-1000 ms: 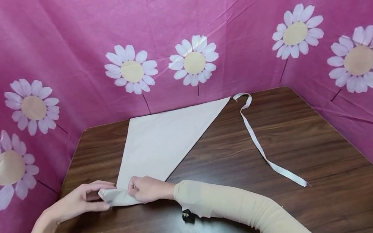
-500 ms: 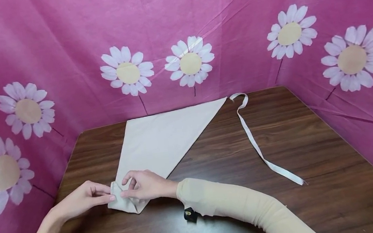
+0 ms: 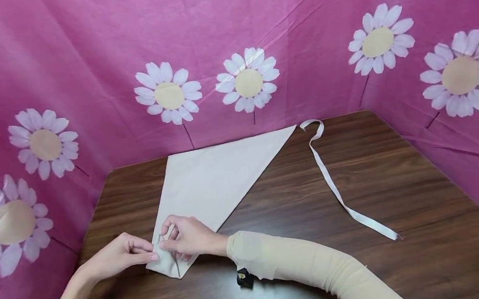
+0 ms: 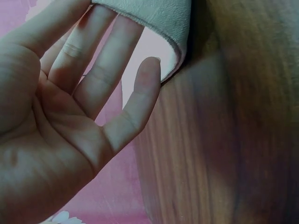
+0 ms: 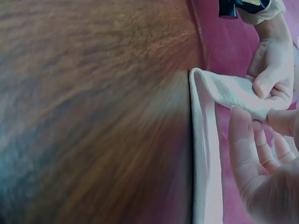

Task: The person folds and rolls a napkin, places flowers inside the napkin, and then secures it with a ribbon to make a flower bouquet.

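Note:
An off-white cloth (image 3: 205, 181) lies flat toward the back left of the table, with a long slanting edge on its right. Its near left corner is lifted and folded over on itself. My left hand (image 3: 121, 254) pinches that corner between thumb and fingers from the left. From the right, my right hand (image 3: 191, 236) pinches the same folded flap (image 5: 233, 91) close to the left fingertips. In the left wrist view the cloth's edge (image 4: 163, 21) covers the left fingertips, while the little finger stays free below it.
A narrow white ribbon (image 3: 329, 184) lies loosely curved on the brown wooden table (image 3: 376, 170), right of the cloth. A pink curtain with daisies (image 3: 96, 52) surrounds the table's back and sides. Black wrist devices (image 3: 244, 278) sit by the beige sleeves.
The near corner, earlier held out to the left, has been folded up and inward. My left hand has shifted right, and my right hand has changed from a closed grip to a fingertip pinch.

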The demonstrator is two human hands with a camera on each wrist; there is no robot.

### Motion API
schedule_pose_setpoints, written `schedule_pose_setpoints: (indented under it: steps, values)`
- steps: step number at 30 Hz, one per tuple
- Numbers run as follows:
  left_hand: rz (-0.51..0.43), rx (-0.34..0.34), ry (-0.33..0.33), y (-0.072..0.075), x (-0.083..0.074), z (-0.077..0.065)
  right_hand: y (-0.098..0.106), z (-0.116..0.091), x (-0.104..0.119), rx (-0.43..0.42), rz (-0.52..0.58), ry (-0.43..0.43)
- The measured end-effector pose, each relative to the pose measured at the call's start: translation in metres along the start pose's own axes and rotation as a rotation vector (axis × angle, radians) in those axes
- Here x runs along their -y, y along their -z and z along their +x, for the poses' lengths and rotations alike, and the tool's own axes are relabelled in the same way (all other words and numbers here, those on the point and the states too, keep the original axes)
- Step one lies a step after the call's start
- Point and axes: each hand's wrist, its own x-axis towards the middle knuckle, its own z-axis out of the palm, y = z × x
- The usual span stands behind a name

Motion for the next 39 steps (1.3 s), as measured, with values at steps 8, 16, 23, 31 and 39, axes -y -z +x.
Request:
schedule_pose_setpoints:
  steps: [8,16,23,31,39]
  values:
    - [-0.028,-0.056,0.057,-0.007,0.005,-0.006,-0.006,0.004,0.001,0.029,0.025,0.042]
    - [-0.064,-0.155,-0.014,-0.018,0.012,-0.016,-0.013,0.002,0.004,0.023,0.003,-0.064]
    - [-0.005,-0.163,-0.084,-0.021,0.017,-0.019,-0.017,0.0,0.003,0.024,-0.092,-0.08]
    - [0.067,-0.213,-0.085,-0.023,0.012,-0.016,-0.021,-0.003,0.001,0.06,-0.227,-0.08]
    - [0.091,-0.256,-0.079,-0.024,0.008,-0.019,-0.029,-0.007,0.003,0.085,-0.308,-0.054]
